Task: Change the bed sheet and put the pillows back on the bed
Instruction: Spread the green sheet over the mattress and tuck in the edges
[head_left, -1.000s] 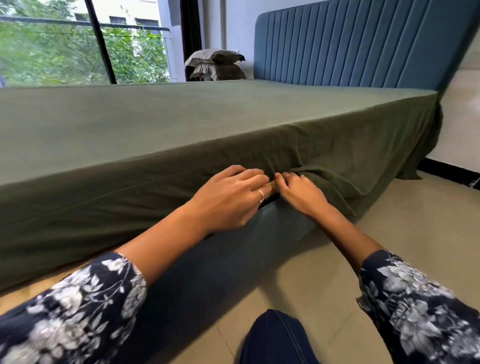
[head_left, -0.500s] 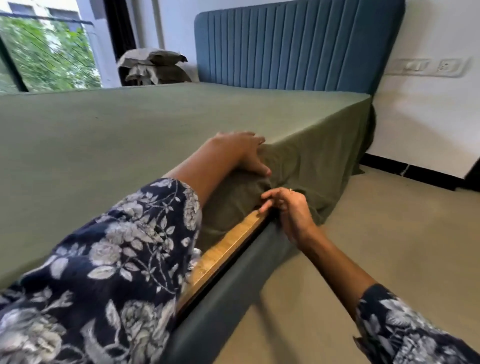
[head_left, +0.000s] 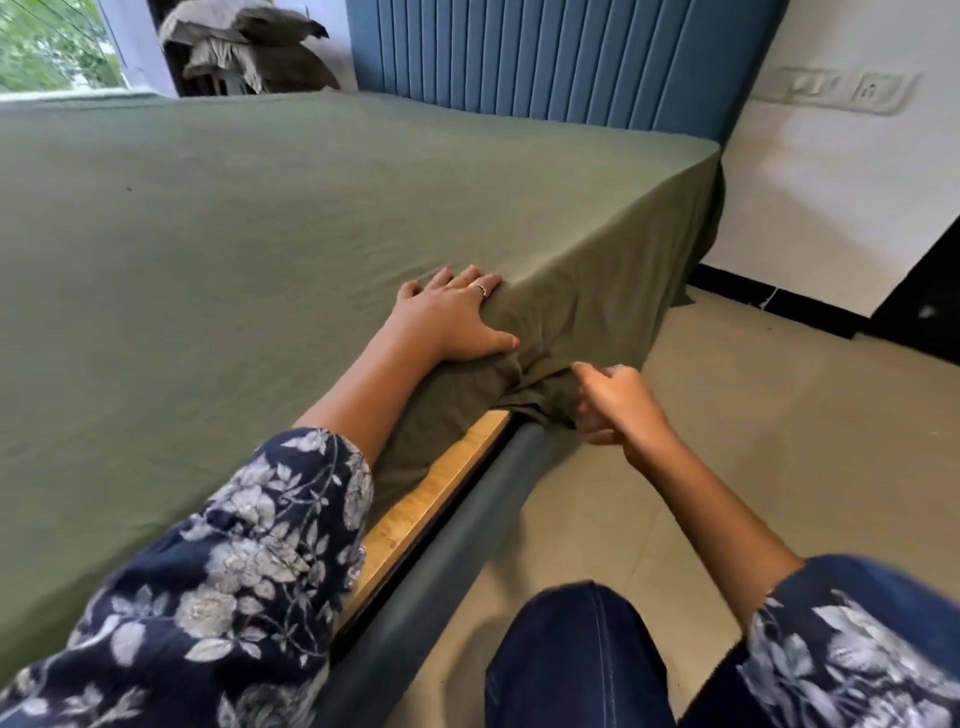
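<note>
We are pressing our flat left hand (head_left: 451, 317) on the sheet (head_left: 218, 234) mid-frame while our right hand (head_left: 615, 402) is pinching its loose hem, risking untucking the edge if we tug hard.

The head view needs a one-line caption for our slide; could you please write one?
Left hand presses the green sheet flat on the mattress edge while the right hand pinches its hanging hem.

Blue ribbed headboard (head_left: 545, 57), white wall sockets (head_left: 841, 91), window (head_left: 47, 47) showing green foliage
</note>
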